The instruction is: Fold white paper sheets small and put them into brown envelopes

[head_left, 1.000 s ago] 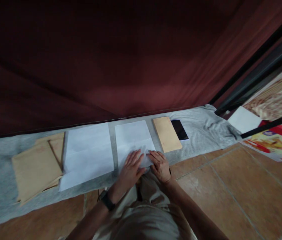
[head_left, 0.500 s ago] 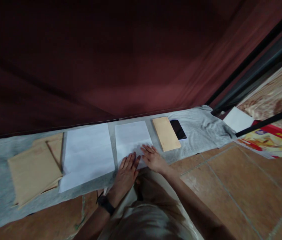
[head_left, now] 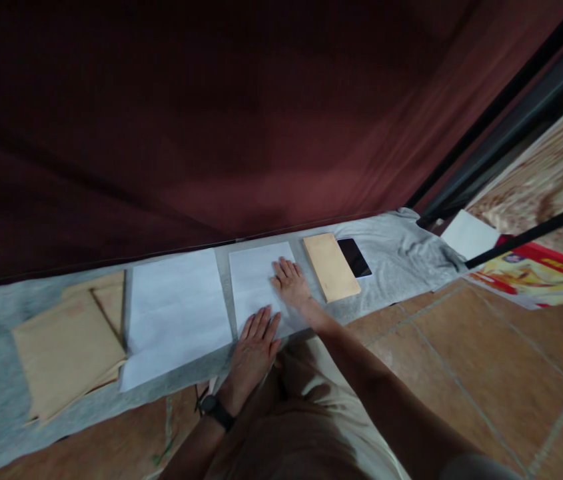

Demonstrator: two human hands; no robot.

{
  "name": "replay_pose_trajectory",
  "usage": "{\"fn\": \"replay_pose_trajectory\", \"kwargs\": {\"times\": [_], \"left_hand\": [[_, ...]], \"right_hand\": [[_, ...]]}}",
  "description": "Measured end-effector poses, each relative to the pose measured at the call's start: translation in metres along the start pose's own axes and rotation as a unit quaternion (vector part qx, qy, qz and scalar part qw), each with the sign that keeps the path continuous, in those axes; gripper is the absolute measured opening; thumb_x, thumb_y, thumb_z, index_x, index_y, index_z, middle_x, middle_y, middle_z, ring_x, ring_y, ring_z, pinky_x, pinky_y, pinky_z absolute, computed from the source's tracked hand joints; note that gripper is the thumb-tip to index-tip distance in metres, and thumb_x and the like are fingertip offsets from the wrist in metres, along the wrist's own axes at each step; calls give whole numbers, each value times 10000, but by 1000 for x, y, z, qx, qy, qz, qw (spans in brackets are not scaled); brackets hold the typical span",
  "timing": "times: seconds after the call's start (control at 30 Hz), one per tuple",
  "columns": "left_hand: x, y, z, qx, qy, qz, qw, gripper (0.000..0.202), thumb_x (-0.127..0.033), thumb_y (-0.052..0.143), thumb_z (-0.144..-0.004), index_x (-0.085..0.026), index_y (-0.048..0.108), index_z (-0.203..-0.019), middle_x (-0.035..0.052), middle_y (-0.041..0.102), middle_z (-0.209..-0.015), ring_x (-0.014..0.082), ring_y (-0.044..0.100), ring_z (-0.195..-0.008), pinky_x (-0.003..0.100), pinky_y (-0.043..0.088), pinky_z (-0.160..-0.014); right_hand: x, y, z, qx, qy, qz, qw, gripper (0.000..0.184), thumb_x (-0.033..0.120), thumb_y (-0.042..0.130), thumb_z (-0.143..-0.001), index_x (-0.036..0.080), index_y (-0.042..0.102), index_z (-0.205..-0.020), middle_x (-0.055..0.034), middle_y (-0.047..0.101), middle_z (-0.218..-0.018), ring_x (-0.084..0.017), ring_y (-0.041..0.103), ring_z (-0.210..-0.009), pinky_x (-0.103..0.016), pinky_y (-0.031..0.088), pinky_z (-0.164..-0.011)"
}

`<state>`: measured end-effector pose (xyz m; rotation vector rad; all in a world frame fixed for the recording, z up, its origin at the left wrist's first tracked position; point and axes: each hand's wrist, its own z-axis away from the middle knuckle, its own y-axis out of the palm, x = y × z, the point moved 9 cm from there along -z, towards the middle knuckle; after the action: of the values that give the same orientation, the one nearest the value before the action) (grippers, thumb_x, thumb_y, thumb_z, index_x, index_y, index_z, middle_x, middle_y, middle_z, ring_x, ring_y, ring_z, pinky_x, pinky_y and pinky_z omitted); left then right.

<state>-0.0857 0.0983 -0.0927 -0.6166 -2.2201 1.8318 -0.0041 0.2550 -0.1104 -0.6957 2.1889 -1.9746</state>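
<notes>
A white sheet of paper [head_left: 251, 277] lies flat on the grey cloth in front of me. My left hand [head_left: 256, 343] rests on its near edge with the fingers stretched out, a dark watch on the wrist. Farther up the same sheet, my right hand [head_left: 291, 283] lies flat near the right side, fingers spread. Neither hand grips anything. To the left is a larger white paper [head_left: 176, 313], lying flat. Just right of the sheet sits a tan envelope stack [head_left: 331, 267], partly over a dark-screened phone or tablet [head_left: 354, 258].
Several brown envelopes [head_left: 68, 347] overlap at the left on the grey cloth [head_left: 401, 253]. A dark red curtain [head_left: 241, 133] hangs behind. At right are black metal bars [head_left: 536, 233], a white sheet [head_left: 470, 233] and a red-yellow printed package [head_left: 536, 273] above the tiled floor [head_left: 436, 353].
My right hand has slid up and away from me over the sheet, apart from the left hand. My left hand has stayed almost in place at the near edge.
</notes>
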Motion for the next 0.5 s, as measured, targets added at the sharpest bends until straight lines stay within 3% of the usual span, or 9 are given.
{"fn": "replay_pose_trajectory", "kwargs": {"times": [0.13, 0.27, 0.33, 0.43, 0.5], "left_hand": [[1, 3, 1, -1, 1, 6, 1000, 516, -354, 475, -1003, -199, 475, -1495, 128, 422, -1601, 281, 372, -1495, 493, 335, -1224], [1, 4, 1, -7, -2, 4, 1000, 518, -348, 473, -1002, -203, 473, -1499, 127, 412, -1608, 286, 363, -1500, 503, 324, -1229], [0, 5, 1, -5, -2, 2, 1000, 514, -338, 466, -1001, -190, 480, -1493, 134, 413, -1606, 293, 367, -1497, 510, 320, -1229], [-2, 6, 0, 6, 4, -1, 1000, 508, -323, 466, -994, -139, 508, -1465, 165, 434, -1586, 309, 378, -1489, 526, 320, -1227], [-2, 6, 0, 11, 4, 2, 1000, 509, -327, 479, -988, -137, 515, -1459, 169, 433, -1586, 314, 377, -1489, 532, 325, -1224]], "right_hand": [[-20, -7, -2, -18, 33, 2, 999, 580, 375, 391, -1069, 44, 373, -1546, -201, 371, -1605, -273, 317, -1516, -475, 248, -1238], [-18, -12, 17, -39, 63, -4, 997, 577, 357, 379, -1071, 5, 387, -1529, -219, 372, -1598, -293, 320, -1513, -483, 271, -1230], [-3, -11, 35, -42, 36, -11, 998, 568, 368, 369, -1072, 41, 394, -1535, -193, 356, -1614, -295, 332, -1507, -493, 274, -1230], [27, -6, 67, -25, -63, -26, 997, 539, 384, 404, -1065, 126, 423, -1537, -135, 354, -1628, -271, 338, -1506, -477, 278, -1235], [30, -6, 85, -27, -70, -31, 997, 512, 367, 416, -1063, 162, 439, -1531, -114, 384, -1618, -257, 360, -1496, -468, 289, -1232]]}}
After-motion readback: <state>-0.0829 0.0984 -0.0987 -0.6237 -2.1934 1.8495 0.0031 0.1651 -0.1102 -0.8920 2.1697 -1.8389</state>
